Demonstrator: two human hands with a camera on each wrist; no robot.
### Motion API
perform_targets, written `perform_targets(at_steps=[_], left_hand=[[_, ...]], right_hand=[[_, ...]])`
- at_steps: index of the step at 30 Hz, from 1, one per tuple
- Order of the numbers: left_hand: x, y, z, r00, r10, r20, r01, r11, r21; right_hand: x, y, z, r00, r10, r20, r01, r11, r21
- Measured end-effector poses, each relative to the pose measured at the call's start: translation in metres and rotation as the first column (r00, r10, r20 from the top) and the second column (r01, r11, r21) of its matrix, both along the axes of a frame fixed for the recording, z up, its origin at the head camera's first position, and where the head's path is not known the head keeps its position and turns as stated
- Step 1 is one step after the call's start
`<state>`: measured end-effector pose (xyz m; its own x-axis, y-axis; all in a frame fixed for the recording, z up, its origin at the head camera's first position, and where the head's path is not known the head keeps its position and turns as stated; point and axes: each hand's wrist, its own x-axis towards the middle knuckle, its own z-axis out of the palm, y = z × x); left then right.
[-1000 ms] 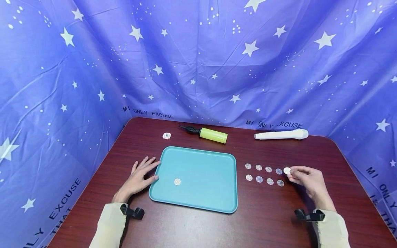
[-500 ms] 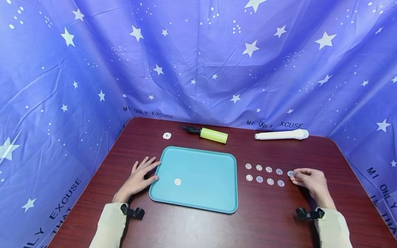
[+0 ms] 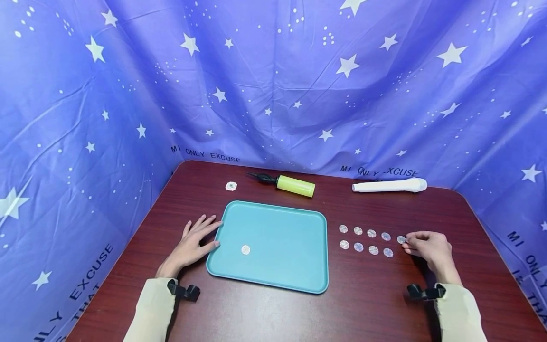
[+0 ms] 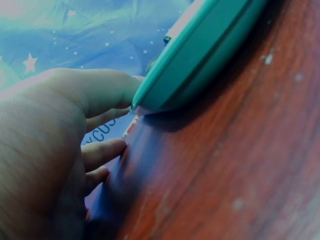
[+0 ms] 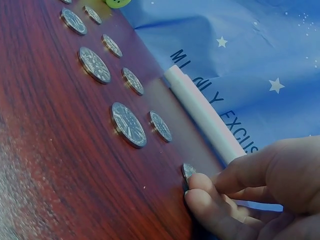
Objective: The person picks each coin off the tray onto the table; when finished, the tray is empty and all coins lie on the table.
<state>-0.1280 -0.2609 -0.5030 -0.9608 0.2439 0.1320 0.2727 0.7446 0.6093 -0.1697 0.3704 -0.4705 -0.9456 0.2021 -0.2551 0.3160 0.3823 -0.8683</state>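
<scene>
In the head view, my right hand [image 3: 430, 248] pinches a silver coin [image 3: 401, 240] at the right end of the back row, flat on the table. The right wrist view shows part of this coin [image 5: 188, 170] at the fingertips; the rest is covered. Several more coins [image 5: 128, 125] lie in two rows to its left. My left hand [image 3: 190, 244] is spread at the left rim of a turquoise tray [image 3: 282, 247], thumb and forefinger touching its edge. One coin [image 3: 245, 250] lies in the tray, left of its middle.
Along the back of the brown table [image 3: 265, 318] lie a small white scalloped piece [image 3: 231, 186], a yellow-green hand pump [image 3: 296, 186] with a black nozzle, and a white microphone-shaped stick [image 3: 389, 185]. A blue star-patterned curtain [image 3: 273, 85] surrounds the back and sides.
My right hand has moved slightly right and lowered its coin flat at the end of the back row. The left hand has stayed at the tray.
</scene>
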Motion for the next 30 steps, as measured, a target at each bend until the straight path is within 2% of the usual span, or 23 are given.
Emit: perform_targets(at_steps=[6, 12, 18, 24, 30], left_hand=[[0.000, 0.000, 0.001, 1.000, -0.001, 0.002, 0.001, 1.000, 0.004], [0.000, -0.001, 0.001, 1.000, -0.006, 0.010, 0.006, 1.000, 0.016], [0.001, -0.001, 0.001, 1.000, -0.001, 0.007, 0.001, 1.000, 0.012], [0.001, -0.001, -0.001, 1.000, -0.001, 0.003, 0.001, 1.000, -0.002], [0.000, 0.000, 0.000, 1.000, -0.002, 0.000, 0.002, 1.000, 0.000]], right_hand=[[0.000, -0.001, 0.003, 1.000, 0.002, 0.003, -0.002, 1.000, 0.002], [0.002, -0.004, 0.005, 1.000, -0.009, 0.000, 0.009, 0.999, 0.048], [0.004, -0.024, 0.018, 0.994, 0.013, -0.105, -0.004, 0.996, 0.090], [0.002, -0.058, 0.037, 0.973, 0.079, -0.219, -0.062, 0.995, 0.083], [0.004, -0.095, 0.051, 0.950, 0.157, -0.269, -0.141, 0.987, 0.079]])
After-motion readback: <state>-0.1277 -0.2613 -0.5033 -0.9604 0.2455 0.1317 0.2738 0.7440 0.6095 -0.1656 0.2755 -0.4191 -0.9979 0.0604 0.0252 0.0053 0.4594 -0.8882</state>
